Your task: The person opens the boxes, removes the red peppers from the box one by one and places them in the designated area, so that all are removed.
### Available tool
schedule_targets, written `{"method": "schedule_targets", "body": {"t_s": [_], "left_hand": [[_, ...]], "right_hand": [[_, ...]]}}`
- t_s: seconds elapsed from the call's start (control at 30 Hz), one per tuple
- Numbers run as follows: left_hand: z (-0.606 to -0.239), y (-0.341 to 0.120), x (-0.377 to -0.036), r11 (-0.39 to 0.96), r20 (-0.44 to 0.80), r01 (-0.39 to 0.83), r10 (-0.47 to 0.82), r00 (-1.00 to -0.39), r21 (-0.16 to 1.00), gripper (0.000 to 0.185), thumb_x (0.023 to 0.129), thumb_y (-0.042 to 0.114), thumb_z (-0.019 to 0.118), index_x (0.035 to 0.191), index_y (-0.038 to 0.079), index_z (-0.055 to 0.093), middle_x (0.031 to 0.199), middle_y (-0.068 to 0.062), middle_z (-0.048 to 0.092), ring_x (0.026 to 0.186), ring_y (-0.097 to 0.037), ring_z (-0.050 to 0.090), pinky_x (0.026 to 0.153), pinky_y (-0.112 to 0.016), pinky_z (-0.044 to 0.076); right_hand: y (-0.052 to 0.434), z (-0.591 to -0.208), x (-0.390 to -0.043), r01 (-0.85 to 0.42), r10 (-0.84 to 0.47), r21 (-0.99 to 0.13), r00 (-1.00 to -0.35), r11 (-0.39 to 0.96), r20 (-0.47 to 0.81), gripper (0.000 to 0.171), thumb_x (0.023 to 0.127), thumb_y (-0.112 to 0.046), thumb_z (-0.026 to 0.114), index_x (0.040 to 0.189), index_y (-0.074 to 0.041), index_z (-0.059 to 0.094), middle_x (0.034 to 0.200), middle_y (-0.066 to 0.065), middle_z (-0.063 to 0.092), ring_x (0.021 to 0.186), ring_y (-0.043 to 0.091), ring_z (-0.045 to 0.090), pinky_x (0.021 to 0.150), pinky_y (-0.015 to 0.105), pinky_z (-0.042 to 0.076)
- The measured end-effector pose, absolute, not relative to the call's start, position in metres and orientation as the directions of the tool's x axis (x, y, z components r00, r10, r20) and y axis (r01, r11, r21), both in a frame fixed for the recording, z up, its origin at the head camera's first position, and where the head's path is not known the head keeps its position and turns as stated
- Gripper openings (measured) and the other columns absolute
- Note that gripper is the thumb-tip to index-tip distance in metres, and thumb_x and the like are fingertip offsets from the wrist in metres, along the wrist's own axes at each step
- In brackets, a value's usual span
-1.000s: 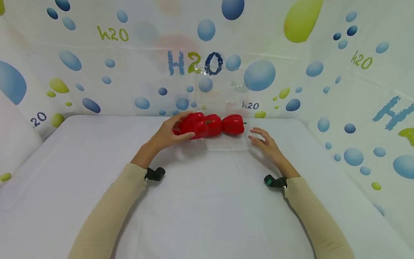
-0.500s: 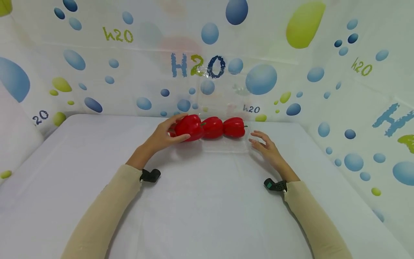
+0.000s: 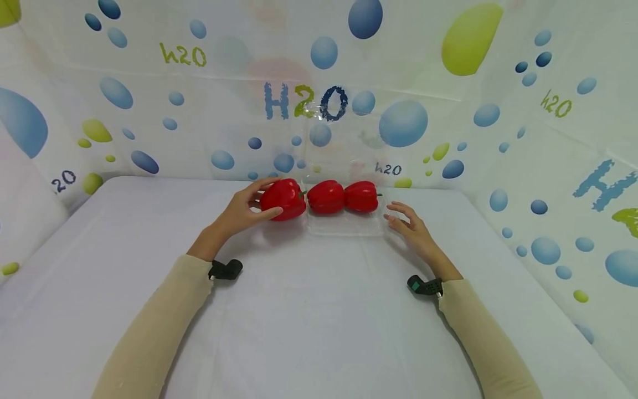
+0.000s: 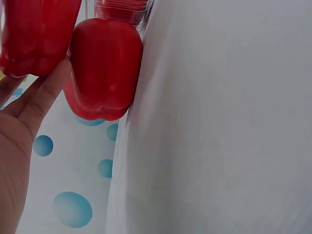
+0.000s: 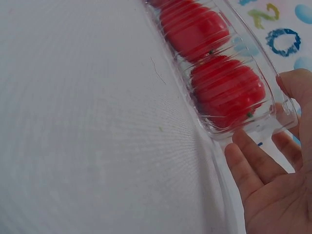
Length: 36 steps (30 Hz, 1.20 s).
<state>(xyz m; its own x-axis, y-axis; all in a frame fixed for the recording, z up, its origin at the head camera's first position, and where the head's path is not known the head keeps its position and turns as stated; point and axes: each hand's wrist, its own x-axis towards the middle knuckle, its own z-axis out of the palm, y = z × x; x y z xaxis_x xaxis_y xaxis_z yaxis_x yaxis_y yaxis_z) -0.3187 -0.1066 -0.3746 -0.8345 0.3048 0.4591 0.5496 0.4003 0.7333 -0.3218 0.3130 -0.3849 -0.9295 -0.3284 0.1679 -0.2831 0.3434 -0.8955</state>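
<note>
My left hand [image 3: 241, 211] grips a red bell pepper [image 3: 284, 200] just left of a clear plastic container [image 3: 344, 226], its fingers behind the pepper and the thumb in front. The held pepper also shows in the left wrist view, beside another red bell pepper [image 4: 105, 68] that the head view mostly hides. Inside the container lie two red bell peppers, a left one [image 3: 326, 197] and a right one [image 3: 361, 197] with its green stem to the right. At the container's right end, my right hand [image 3: 415, 228] holds its corner, thumb and fingers about the plastic in the right wrist view.
A white cloth covers the table [image 3: 319, 310]. Behind it rises a patterned backdrop [image 3: 224, 133] with blue and green drops. The container's clear lid [image 3: 344, 149] stands raised against this backdrop. A small dark camera sits on each wrist.
My left hand has moved left with its pepper, opening a gap to the pepper in the container. The right hand stays at the container's end. The head view has shifted slightly.
</note>
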Motion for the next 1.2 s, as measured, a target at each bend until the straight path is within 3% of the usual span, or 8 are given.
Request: {"method": "schedule_targets", "body": {"t_s": [0.23, 0.5, 0.6, 1.0, 1.2], "left_hand": [[-0.377, -0.114, -0.319, 0.399, 0.452, 0.542, 0.302, -0.839, 0.739, 0.072, 0.082, 0.018, 0.078, 0.145, 0.017, 0.043, 0.139, -0.014, 0.051, 0.112, -0.031, 0.058, 0.088, -0.048, 0.054], [-0.380, -0.122, -0.318, 0.402, 0.462, 0.551, 0.303, -0.834, 0.731, 0.072, 0.080, 0.015, 0.079, 0.144, 0.015, 0.045, 0.135, -0.016, 0.053, 0.111, -0.032, 0.058, 0.082, -0.020, 0.052], [-0.380, -0.123, -0.317, 0.397, 0.462, 0.555, 0.311, -0.830, 0.731, 0.072, 0.079, 0.014, 0.079, 0.143, 0.013, 0.046, 0.133, -0.017, 0.054, 0.109, -0.032, 0.058, 0.079, -0.017, 0.051], [-0.380, -0.128, -0.315, 0.390, 0.414, 0.527, 0.340, -0.844, 0.755, 0.073, 0.076, 0.014, 0.081, 0.141, 0.011, 0.048, 0.132, -0.016, 0.055, 0.110, -0.031, 0.058, 0.080, -0.020, 0.052], [-0.380, -0.126, -0.316, 0.407, 0.361, 0.510, 0.390, -0.847, 0.757, 0.071, 0.078, 0.018, 0.080, 0.141, 0.014, 0.049, 0.132, -0.014, 0.054, 0.110, -0.030, 0.057, 0.082, -0.032, 0.055]], "right_hand": [[0.317, -0.395, -0.329, -0.294, -0.317, -0.889, -0.931, 0.351, 0.182, 0.049, 0.103, -0.022, 0.049, 0.147, -0.004, 0.037, 0.161, 0.009, 0.016, 0.136, 0.034, 0.043, 0.103, 0.026, 0.041], [0.319, -0.397, -0.332, -0.284, -0.321, -0.899, -0.931, 0.334, 0.175, 0.049, 0.103, -0.021, 0.048, 0.148, -0.005, 0.036, 0.161, 0.010, 0.014, 0.137, 0.036, 0.041, 0.103, 0.025, 0.041], [0.319, -0.398, -0.332, -0.288, -0.320, -0.895, -0.931, 0.342, 0.178, 0.049, 0.103, -0.024, 0.050, 0.147, -0.006, 0.038, 0.161, 0.008, 0.016, 0.137, 0.034, 0.042, 0.103, 0.024, 0.041], [0.313, -0.384, -0.322, -0.272, -0.332, -0.909, -0.929, 0.317, 0.162, 0.048, 0.103, -0.014, 0.047, 0.146, 0.002, 0.034, 0.160, 0.015, 0.014, 0.137, 0.040, 0.039, 0.099, 0.019, 0.043], [0.307, -0.373, -0.312, -0.267, -0.331, -0.903, -0.931, 0.337, 0.152, 0.048, 0.103, -0.013, 0.046, 0.146, 0.004, 0.033, 0.160, 0.018, 0.013, 0.137, 0.041, 0.039, 0.099, 0.021, 0.043]]}}
